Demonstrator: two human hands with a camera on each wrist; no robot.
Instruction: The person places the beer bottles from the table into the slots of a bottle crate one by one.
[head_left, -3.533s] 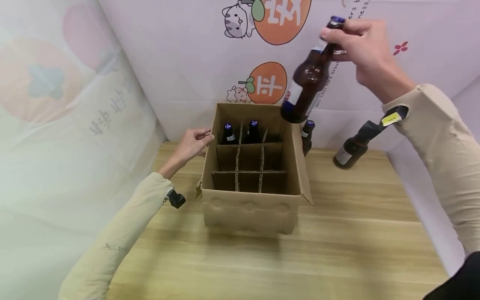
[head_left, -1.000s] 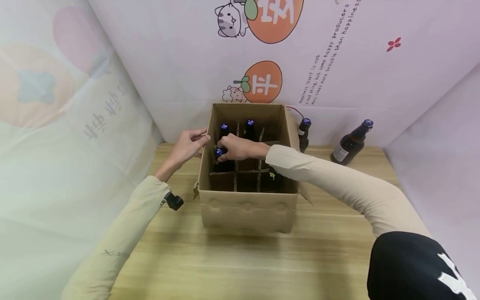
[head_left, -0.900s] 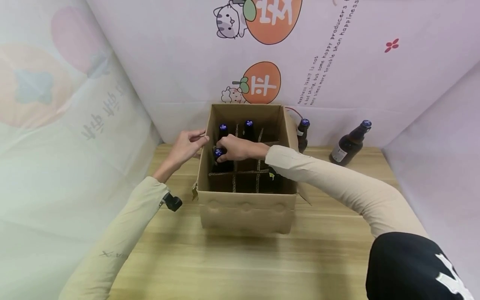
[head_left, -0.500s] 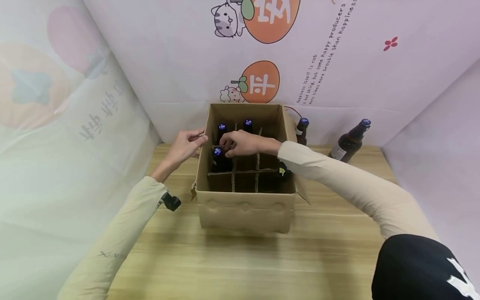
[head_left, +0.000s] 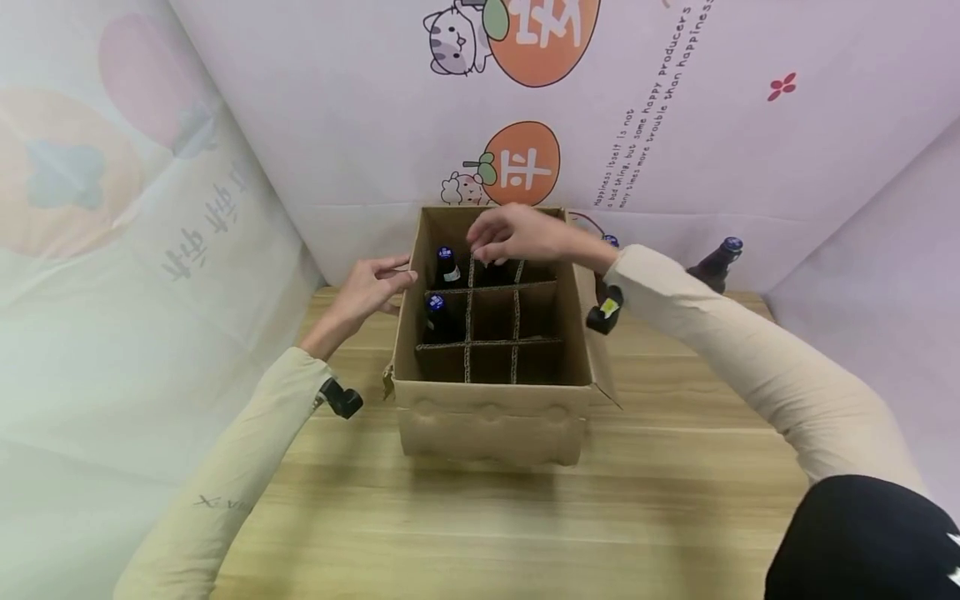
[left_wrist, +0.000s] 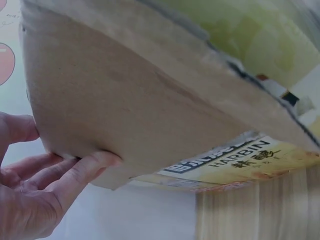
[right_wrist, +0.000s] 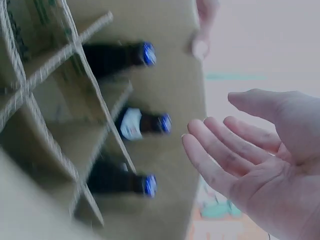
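Right hand [head_left: 519, 235] hovers over the far end of the cardboard box [head_left: 491, 427], fingers loosely bent, palm empty. Left hand [head_left: 366, 293] pinches the rim of the box's left wall.

Three capped bottles inside the dividers: first bottle [head_left: 448, 268] in the far left cell, second bottle [head_left: 441, 323] in the middle left cell, third bottle [right_wrist: 119, 180] in the far middle cell, mostly covered by the right hand as seen from above.

Two more outside, on the tabletop [head_left: 480, 537]. Near bottle [head_left: 611, 240] just beside the box's right wall, little but its cap clear of the right sleeve [head_left: 750, 358]. Far bottle [head_left: 717, 265] further right, well apart from the box, lower part behind the same sleeve.

The relation that counts, in my judgement: both loose bottles lie to the right of the right hand, with the box's right wall between. Right hand is clearly nearer; the whole box separates them from the left. Long axes look upright, caps on top, though the bases are hidden.
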